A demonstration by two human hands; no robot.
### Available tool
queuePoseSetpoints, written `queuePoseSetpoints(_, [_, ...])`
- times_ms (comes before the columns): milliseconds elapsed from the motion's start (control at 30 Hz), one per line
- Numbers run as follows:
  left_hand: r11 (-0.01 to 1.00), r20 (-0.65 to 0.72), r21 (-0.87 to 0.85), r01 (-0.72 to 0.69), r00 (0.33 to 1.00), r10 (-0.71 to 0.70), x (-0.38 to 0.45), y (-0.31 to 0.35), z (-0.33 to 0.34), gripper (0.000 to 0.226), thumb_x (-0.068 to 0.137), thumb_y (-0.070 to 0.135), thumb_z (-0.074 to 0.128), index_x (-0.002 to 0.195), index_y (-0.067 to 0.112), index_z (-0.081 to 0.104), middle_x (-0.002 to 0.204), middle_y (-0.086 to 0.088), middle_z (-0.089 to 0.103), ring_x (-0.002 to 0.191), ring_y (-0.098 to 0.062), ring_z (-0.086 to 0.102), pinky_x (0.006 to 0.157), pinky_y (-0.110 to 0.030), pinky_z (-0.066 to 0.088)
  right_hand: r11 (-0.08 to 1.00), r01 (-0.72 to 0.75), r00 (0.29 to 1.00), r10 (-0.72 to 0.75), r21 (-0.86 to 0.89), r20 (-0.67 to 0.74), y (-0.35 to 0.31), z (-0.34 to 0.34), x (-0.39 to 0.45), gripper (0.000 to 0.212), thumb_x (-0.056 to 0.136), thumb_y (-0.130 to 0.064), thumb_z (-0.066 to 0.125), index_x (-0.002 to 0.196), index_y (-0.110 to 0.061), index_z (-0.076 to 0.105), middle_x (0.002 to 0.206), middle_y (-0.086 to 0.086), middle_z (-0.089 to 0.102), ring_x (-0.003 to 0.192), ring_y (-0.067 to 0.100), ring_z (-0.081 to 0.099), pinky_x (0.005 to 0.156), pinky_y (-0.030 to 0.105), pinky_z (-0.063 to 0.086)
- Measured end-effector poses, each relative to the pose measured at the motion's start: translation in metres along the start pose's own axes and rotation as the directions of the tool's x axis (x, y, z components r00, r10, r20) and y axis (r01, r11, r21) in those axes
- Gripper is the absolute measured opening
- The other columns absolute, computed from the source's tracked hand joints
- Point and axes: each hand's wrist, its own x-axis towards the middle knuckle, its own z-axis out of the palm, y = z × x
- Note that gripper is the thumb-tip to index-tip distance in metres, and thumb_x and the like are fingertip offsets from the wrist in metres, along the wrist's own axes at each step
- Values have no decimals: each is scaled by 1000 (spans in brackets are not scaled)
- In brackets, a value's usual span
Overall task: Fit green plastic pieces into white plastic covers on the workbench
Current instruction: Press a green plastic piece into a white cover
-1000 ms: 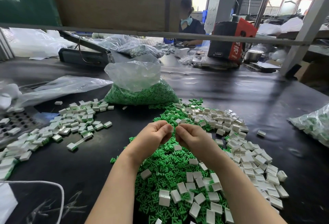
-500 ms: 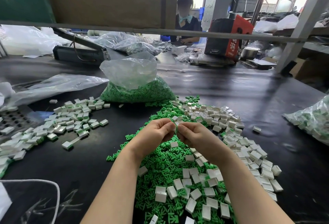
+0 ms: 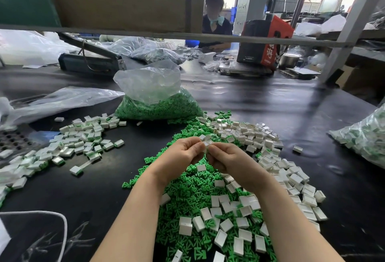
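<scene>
The left hand (image 3: 179, 155) and right hand (image 3: 227, 160) together pinched a small white rectangular plastic cover (image 3: 208, 143) above the loose green plastic pieces (image 3: 187, 191) on the black counter (image 3: 291, 103).

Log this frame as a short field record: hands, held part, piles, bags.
left hand: pinches white cover with right hand
right hand: pinches same cover
white cover: held between fingertips above green pile; whether a green piece is in it cannot be told
green pieces: loose pile under the hands
empty white covers: scattered right and front
assembled pieces: pile to the left
bag of green pieces: open, behind the pile
workbench: black surface
</scene>
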Motion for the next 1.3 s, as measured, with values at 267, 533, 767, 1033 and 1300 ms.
queuePoseSetpoints(267, [1000,-2,21,19,1000,-19,1,-5,0,30,103,21,46,72,20,48,65,6,40,64,-13,36,65,-28,32,999,-26,1000,25,-34,-9,3,0,2,37,105,-24,40,77,-11,58,50,-10,40,49,8,30,48,20,25])
queuePoseSetpoints(533, [1000,19,-14,21,1000,-21,-1,-4,-1,37,102,23,47,66,29,54,68,6,41,72,-17,36,76,-36,34,999,13,996,-16,45,83,2,-3,1,23,104,-18,42,87,-5,50,56,-14,40,50,2,32,49,14,28])
queuePoseSetpoints(767, [997,87,80,22,996,-29,-5,-3,-4,31,102,22,46,71,22,51,61,11,42,59,-8,35,58,-22,30,997,17,993,-8,-76,122,2,-7,0,31,103,-16,46,72,-13,51,62,-8,43,52,3,35,50,15,31])
queuePoseSetpoints(1033, [1000,-8,16,18,1000,-18,-4,-3,-4,31,102,19,47,72,21,50,64,8,43,65,-13,38,68,-27,34,1000,-2,999,3,-22,34,1,-1,1,34,104,-24,44,75,-11,58,50,-11,41,46,5,32,47,17,28])
queuePoseSetpoints(1300, [991,-105,130,4,994,9,-5,2,-3,33,102,19,46,69,17,49,55,11,43,56,-12,34,56,-28,28,999,-9,999,7,-35,-47,-5,10,5,37,105,-25,39,78,-8,58,53,-5,39,50,9,31,50,22,27])
